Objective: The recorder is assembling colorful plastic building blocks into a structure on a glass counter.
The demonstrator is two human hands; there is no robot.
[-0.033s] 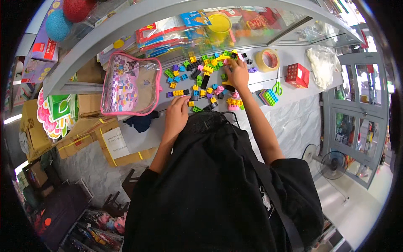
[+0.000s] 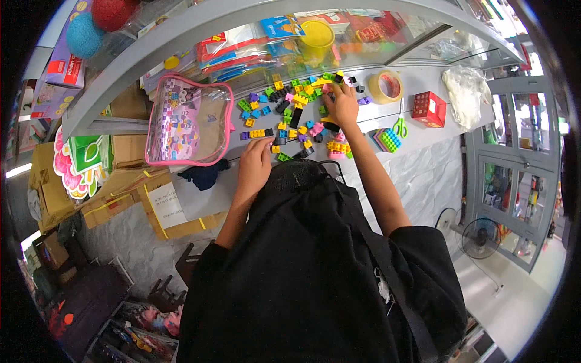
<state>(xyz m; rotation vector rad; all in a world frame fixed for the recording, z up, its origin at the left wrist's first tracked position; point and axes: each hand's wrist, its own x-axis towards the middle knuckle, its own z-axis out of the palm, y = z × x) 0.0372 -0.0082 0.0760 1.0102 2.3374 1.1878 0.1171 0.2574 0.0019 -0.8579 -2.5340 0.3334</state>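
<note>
Loose toy building bricks (image 2: 296, 100) in yellow, black, green, blue, pink and purple lie spread over the grey counter. My left hand (image 2: 256, 162) rests palm down at the near left of them, its fingers stretched out beside a short row of yellow bricks (image 2: 257, 133) with a black end. At the far right of the bricks, my right hand (image 2: 343, 107) reaches in with fingers apart, its fingertips touching bricks near a yellow piece (image 2: 330, 82). What lies under those fingertips is partly hidden. A pink and yellow brick build (image 2: 338, 147) stands by my right forearm.
A clear pouch with pink edging (image 2: 190, 121) lies at left, near dark cloth (image 2: 204, 175). To the right are a tape roll (image 2: 385, 87), green scissors (image 2: 400, 125), a studded brick block (image 2: 388, 140), a red box (image 2: 429, 109) and a plastic bag (image 2: 466, 97). A glass display case borders the back.
</note>
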